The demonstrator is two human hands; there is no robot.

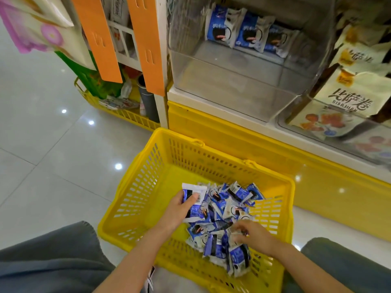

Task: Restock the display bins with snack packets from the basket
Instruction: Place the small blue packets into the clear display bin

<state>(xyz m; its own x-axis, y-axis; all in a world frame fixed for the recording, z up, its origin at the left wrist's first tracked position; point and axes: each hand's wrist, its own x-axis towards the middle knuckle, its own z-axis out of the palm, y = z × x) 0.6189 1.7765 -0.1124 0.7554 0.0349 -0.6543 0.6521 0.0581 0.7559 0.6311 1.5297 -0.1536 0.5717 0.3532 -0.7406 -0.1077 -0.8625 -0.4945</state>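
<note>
A yellow plastic basket [148,182] sits on the floor between my knees, holding a heap of several blue-and-white snack packets [224,210]. My left hand [179,210] grips a small stack of packets [193,195] at the heap's left side, thumb across the top one with its barcode showing. My right hand [251,235] reaches into the heap's right side, fingers curled and pinching a packet [232,233]. Above, a clear display bin [232,81] on the shelf holds three matching packets [243,32] standing at its back.
A neighbouring clear bin [330,132] at right holds cream snack bags [355,96]. The shelf has a yellow base [232,132]. Orange hanging strips [146,45] and another yellow basket [127,115] stand at left. Glossy tile floor [53,155] spreads left.
</note>
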